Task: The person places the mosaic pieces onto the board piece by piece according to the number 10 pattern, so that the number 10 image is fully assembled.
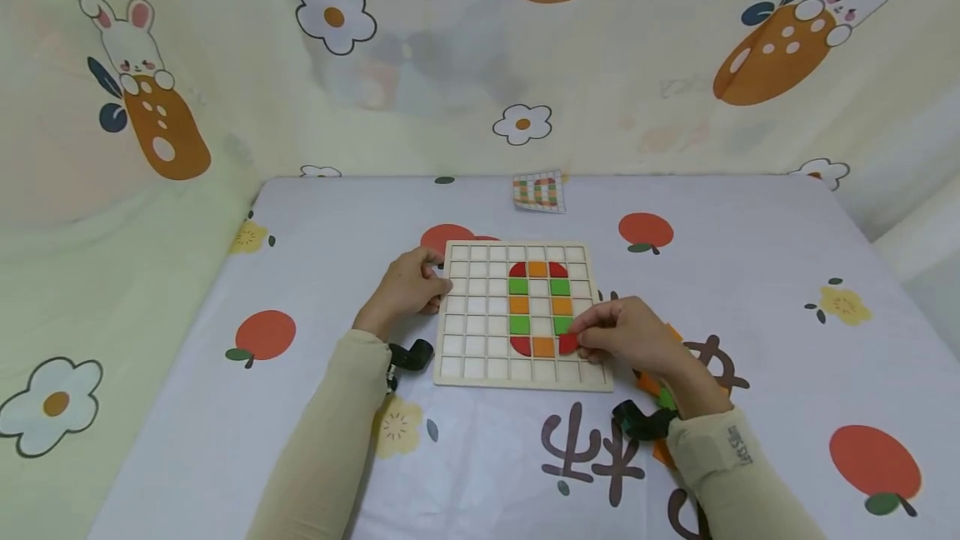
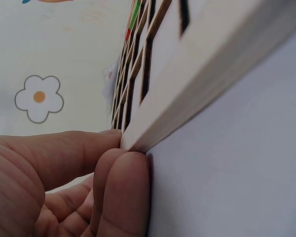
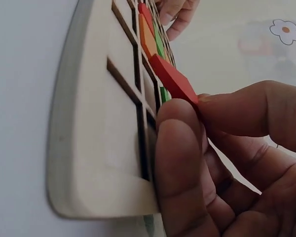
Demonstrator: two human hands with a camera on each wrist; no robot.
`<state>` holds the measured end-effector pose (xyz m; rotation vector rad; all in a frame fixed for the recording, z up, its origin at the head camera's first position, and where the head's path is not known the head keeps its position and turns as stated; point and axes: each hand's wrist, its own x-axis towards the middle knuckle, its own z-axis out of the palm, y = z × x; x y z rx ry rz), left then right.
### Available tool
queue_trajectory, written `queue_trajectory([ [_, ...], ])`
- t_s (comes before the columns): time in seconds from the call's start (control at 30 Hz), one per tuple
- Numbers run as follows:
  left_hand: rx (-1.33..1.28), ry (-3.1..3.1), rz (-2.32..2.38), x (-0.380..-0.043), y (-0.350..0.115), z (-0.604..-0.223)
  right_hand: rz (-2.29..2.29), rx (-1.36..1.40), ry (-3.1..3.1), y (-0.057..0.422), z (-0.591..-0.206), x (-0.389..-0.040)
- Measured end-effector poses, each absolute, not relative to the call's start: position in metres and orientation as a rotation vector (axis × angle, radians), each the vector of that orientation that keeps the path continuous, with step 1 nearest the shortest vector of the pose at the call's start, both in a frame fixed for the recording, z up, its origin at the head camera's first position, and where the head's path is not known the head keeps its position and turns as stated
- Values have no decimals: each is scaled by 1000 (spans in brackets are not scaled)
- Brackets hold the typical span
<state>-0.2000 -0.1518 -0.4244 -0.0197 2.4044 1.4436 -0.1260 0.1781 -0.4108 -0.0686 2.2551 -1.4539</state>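
Note:
A wooden grid board (image 1: 472, 369) lies flat on the table, with red, orange and green tiles forming a ring in its right half. My left hand (image 1: 406, 286) grips the board's left edge, thumb and curled fingers meeting at the rim in the left wrist view. Between the thumb and finger of my right hand (image 1: 626, 332) is a red tile (image 3: 173, 81) with a rounded side. It is held tilted over the ring's lower right corner, beside an orange tile (image 1: 543, 347) and below a green tile (image 1: 562, 324). Some right-hand fingers touch the board.
A small pattern card (image 1: 538, 192) with a coloured grid stands at the table's back edge. Loose orange and green tiles (image 1: 647, 384) lie right of the board, partly hidden under my right wrist. A printed cloth (image 1: 750, 273) covers the table.

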Motion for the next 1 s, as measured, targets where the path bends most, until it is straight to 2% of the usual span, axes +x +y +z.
queue_trajectory([
  [0.43,-26,2419,1426,-200,-150,-424,-1405,3,2292,177,-414,-125],
  [1.0,-56,2411,1434,-199,-148,-422,-1425,-55,2338,174,-418,-121],
])
